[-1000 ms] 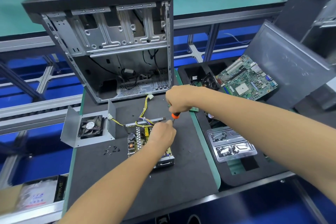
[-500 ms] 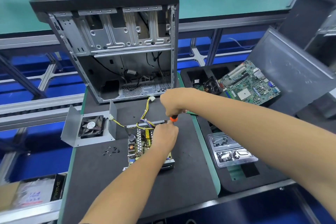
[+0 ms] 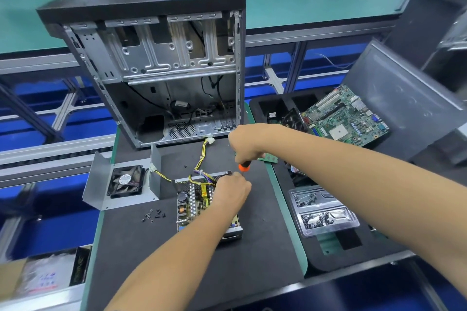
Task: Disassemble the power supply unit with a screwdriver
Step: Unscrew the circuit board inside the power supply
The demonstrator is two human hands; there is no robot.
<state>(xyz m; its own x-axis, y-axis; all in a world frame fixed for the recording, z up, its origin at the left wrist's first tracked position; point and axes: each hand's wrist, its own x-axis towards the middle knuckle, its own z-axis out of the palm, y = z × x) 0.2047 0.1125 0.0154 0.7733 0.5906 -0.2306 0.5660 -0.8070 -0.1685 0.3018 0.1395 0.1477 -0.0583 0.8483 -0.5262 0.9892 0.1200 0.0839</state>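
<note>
The open power supply unit (image 3: 193,206) lies on the black mat, its circuit board and yellow wires exposed. My left hand (image 3: 231,190) rests on its far right part, fingers curled at the back edge by the screwdriver tip; what they hold is hidden. My right hand (image 3: 246,145) grips the orange-and-black screwdriver (image 3: 243,166) upright, its tip down at the unit's far right corner. The removed metal cover with its black fan (image 3: 125,182) lies to the left, joined to the unit by yellow wires.
An empty computer case (image 3: 151,63) stands at the back of the mat. Several loose black screws (image 3: 154,215) lie left of the unit. On the right, a motherboard (image 3: 347,117) leans in a black tray and a clear plastic tray (image 3: 323,209) holds screws.
My right hand with the screwdriver has shifted slightly toward the left hand at the unit's far right corner. My left hand stays on the unit.
</note>
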